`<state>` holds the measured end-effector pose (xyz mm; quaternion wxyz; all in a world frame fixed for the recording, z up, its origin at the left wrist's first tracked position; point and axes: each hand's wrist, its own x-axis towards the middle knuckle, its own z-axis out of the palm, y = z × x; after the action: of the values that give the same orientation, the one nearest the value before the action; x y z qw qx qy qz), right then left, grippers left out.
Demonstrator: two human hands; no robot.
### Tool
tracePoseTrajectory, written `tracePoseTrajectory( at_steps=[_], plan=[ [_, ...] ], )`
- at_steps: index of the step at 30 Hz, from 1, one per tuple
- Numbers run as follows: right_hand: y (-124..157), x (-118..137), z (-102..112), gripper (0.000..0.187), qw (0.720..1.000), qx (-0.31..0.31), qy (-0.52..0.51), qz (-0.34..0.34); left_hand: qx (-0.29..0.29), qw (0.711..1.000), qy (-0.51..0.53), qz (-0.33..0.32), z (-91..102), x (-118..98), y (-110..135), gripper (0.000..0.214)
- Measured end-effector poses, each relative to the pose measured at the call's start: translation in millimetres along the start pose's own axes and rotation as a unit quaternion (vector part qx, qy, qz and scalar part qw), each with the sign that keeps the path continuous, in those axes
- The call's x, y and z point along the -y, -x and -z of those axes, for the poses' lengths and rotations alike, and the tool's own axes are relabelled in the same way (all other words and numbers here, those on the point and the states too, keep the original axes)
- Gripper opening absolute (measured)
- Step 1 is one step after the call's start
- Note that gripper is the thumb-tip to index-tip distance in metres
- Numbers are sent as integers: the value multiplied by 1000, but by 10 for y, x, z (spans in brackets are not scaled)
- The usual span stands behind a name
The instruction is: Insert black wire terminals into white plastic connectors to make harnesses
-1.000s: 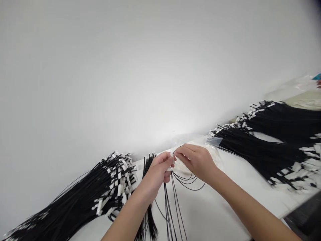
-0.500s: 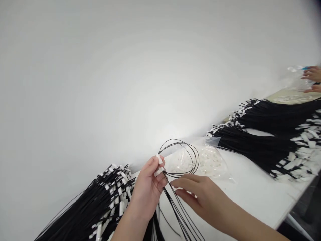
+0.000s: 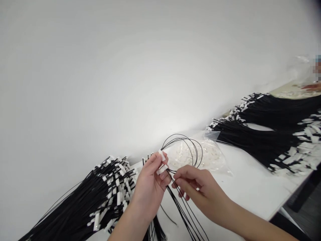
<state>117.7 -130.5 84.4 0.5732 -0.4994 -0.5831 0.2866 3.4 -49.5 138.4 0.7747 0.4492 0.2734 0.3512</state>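
- Since half a second ago, the right hand has lifted nearer the lower connector, its thumb and forefinger drawn closer together.
- Left of the left hand, a broad heap of thin black cables with white plastic ends lies spread out.
- Clamped between the left hand's thumb and fingers are two small white block-shaped plastic connectors, one above the other; they look light, stiff and smooth, so the flat sides seem the best hold.
- From these connectors, slim black round wires loop up and rightward, with more strands hanging below the hand; they look springy, bendable and likely to slip, so best pinched close to the connector.
- Just right of the left hand, the right hand's fingertips are by the wires; whether they grip one I cannot tell.
- Beyond the right hand, a clear plastic bag of tiny white pieces lies on the white counter.
- Farther right of that hand are more white-tipped black cables and, at the edge, a co-worker's hand.
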Motion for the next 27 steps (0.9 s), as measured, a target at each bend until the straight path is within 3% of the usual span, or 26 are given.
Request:
tracePoseTrajectory(
  at_steps=[4,10,15,20,27],
  plan=[
    [-9,-20,0,11,1000,4,-9,2,-11,1000,-18,7,-19,50,-28,15],
    [-16,-94,2,4,994,7,-98,-49,-11,999,-43,8,-38,116,-58,15],
    [-15,-87,36,4,995,-6,-93,-44,-7,999,-38,24,-49,121,-68,15],
    [10,-81,34,21,981,36,-159,-109,-9,999,-36,17,-45,110,-54,15],
    [84,-67,49,25,977,90,-106,-164,-17,999,-37,17,-23,84,-55,16]
  ],
)
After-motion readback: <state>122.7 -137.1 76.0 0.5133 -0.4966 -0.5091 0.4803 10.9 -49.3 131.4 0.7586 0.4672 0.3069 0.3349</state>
